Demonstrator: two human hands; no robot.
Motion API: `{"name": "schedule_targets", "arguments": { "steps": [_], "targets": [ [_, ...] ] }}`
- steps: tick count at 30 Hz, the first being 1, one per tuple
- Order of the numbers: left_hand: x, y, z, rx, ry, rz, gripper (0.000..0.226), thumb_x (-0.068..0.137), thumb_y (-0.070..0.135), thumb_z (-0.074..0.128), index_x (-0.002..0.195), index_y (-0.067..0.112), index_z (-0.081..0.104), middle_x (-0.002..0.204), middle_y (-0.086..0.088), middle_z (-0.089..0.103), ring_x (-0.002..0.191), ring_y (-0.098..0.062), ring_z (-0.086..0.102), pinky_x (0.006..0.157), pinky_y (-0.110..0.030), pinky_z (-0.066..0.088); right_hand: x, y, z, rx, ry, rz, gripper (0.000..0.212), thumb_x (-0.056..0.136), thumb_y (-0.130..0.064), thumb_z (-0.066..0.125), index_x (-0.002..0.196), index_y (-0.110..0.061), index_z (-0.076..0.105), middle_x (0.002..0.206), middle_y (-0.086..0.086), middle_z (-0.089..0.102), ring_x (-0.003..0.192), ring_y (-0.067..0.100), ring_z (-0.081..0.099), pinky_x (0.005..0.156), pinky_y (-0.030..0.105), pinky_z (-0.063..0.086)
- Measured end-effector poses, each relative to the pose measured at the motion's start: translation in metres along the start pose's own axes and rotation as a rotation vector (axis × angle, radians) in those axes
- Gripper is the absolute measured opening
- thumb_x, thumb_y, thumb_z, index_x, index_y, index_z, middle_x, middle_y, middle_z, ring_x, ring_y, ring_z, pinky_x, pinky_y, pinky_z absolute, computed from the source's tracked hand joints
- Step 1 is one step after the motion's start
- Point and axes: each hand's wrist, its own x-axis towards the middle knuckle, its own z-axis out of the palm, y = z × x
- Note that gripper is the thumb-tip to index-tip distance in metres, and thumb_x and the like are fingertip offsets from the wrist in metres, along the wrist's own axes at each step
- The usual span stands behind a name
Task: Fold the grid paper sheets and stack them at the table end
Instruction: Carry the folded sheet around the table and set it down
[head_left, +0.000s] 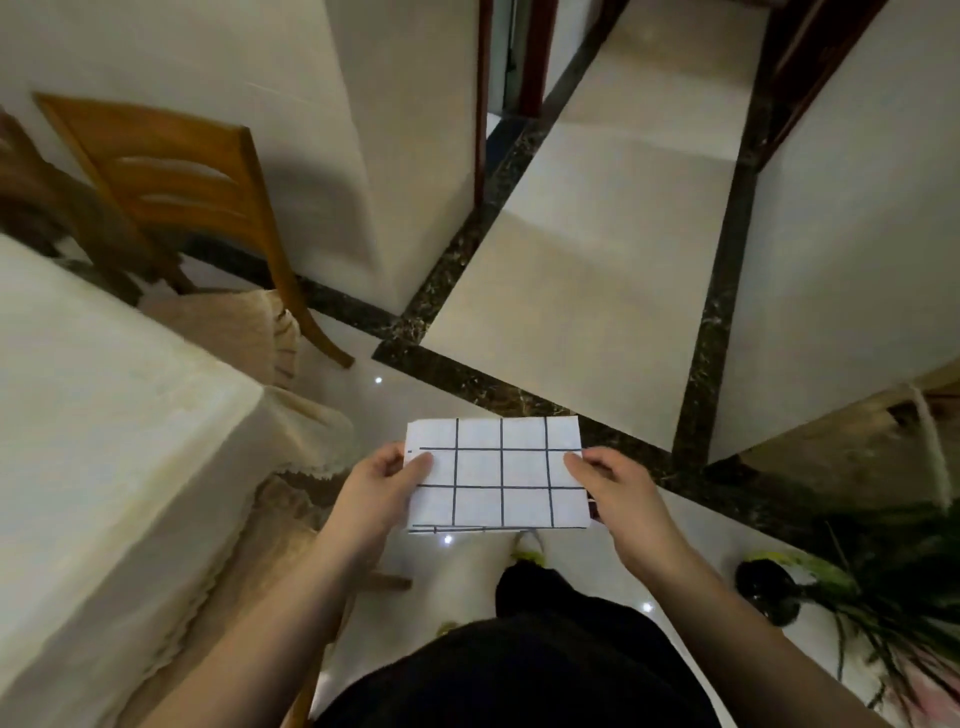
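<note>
The left hand (387, 480) and right hand (610, 483) pinch a folded grid paper sheet (496, 473) by its 9 and 3 o'clock edges. It hangs above the floor tiles (587, 291), apart from the cloth-covered table (104, 415) at 9 o'clock.

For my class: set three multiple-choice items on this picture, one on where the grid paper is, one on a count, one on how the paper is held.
1. Where is the grid paper?
A. Flat on the table
B. In the air over the floor, right of the table
C. On the chair seat

2. How many vertical grid lines show on the paper's upper face?
A. One
B. Three
C. Six

3. How is the paper held?
A. By both hands, one at each side edge
B. By the left hand alone
C. By no hand; it lies free

Answers:
1 B: floor tiles show all round the sheet, and the cloth-covered table stands apart to its left.
2 B: three dark vertical lines cross two full horizontal ones.
3 A: the left hand pinches the left edge and the right hand the right edge.
</note>
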Motion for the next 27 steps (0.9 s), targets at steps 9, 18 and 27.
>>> {"name": "schedule_targets", "arguments": {
  "steps": [9,18,27],
  "targets": [
    [0.06,0.045,0.026,-0.09,0.24,0.009,0.021,0.093,0.025,0.062,0.112,0.018,0.063,0.099,-0.002,0.075,0.09,-0.022,0.073,0.085,-0.042,0.057,0.134,-0.063,-0.009,-0.112,-0.224,-0.019,0.012,0.092,-0.024,0.064,0.101,-0.016,0.068,0.097,0.003,0.073,0.088,0.02,0.07,0.078,0.038,0.058],
    [0.102,0.064,-0.001,-0.225,0.461,-0.021,0.018,0.092,0.023,0.064,0.107,0.015,0.067,0.1,-0.007,0.074,0.093,-0.028,0.071,0.087,-0.047,0.056,0.21,-0.11,0.049,-0.157,-0.378,-0.007,0.011,0.091,-0.02,0.066,0.098,-0.013,0.069,0.093,0.009,0.074,0.083,0.024,0.07,0.072,0.035,0.055],
    [0.141,0.077,-0.084,-0.234,0.636,0.0,0.013,0.094,0.028,0.06,0.095,0.017,0.066,0.08,0.003,0.072,0.068,-0.01,0.064,0.058,-0.026,0.044,0.26,-0.168,0.166,-0.373,-0.595,-0.084,0.013,0.094,-0.021,0.061,0.099,-0.012,0.069,0.092,0.004,0.074,0.085,0.018,0.071,0.067,0.026,0.057]
  ]
}}
